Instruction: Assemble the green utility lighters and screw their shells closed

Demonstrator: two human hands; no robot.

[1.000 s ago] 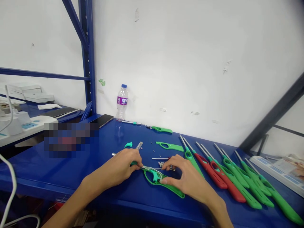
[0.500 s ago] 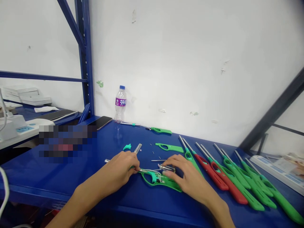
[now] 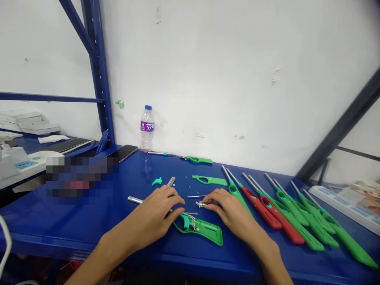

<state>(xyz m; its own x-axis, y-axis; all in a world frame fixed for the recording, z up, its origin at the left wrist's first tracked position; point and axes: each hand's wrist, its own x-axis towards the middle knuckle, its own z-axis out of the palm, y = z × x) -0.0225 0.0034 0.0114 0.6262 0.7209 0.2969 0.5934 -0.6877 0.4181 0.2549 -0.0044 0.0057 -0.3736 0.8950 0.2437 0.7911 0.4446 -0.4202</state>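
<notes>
My right hand (image 3: 227, 206) pinches a small clear lighter fuel tank (image 3: 202, 204) with a metal valve end, mostly hidden by the fingers. Just below it lies an opened green lighter handle shell (image 3: 209, 231), its inside facing up with white wires and a teal trigger (image 3: 187, 222). My left hand (image 3: 162, 208) hovers over the front of this shell, thumb and fingers apart. A metal lighter tube (image 3: 135, 200) pokes out to the left from under that hand. Beyond the fingers are another clear tank (image 3: 171, 181) and a loose teal trigger (image 3: 157, 181).
Several green and red long lighters (image 3: 285, 221) lie in a row at right. Toward the wall are a green half shell (image 3: 212, 180), a lighter assembly (image 3: 198, 160), a bottle (image 3: 147, 128) and a phone (image 3: 127, 152). A thin rod (image 3: 195, 196) and tiny pins lie mid-table.
My right hand has lifted the clear tank out of the green shell, away from me. My left fingers have spread apart from the wires. The view has shifted slightly.
</notes>
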